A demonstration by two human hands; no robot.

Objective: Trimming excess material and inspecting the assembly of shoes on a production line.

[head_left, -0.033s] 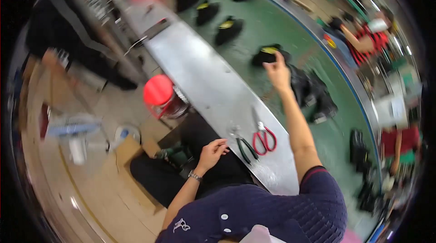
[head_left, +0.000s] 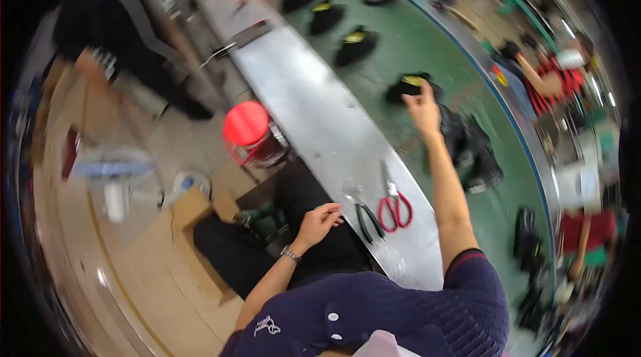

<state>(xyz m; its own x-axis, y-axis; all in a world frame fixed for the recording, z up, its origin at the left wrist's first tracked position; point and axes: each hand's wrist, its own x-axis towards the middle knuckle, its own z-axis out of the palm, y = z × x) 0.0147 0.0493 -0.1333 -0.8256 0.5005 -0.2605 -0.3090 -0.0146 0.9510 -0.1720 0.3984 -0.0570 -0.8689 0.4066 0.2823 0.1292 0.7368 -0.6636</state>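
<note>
My right hand (head_left: 424, 113) reaches over the green belt surface and closes, thumb against fingers, on the near edge of a black shoe (head_left: 395, 90) with a yellow patch. Part of the shoe is hidden behind the fingers. Low at the metal bench's edge, my left hand (head_left: 320, 223) hangs above my lap. Its fingers are loosely bent and a little apart, and nothing shows in them. Just right of it on the bench (head_left: 314, 103) lie pliers (head_left: 368, 220) with dark green handles and scissors (head_left: 395, 212) with red handles.
More black shoes with yellow patches (head_left: 355, 47) sit up the green belt (head_left: 394, 37); black pieces (head_left: 474, 157) lie near my right forearm. Left of the bench are a red container (head_left: 246, 123), a cardboard box (head_left: 208, 213), a fan (head_left: 113, 165) and a standing person (head_left: 113, 23).
The whole view has shifted slightly, so most things appear a little farther right. My hands stay much the same relative to the shoe and the bench.
</note>
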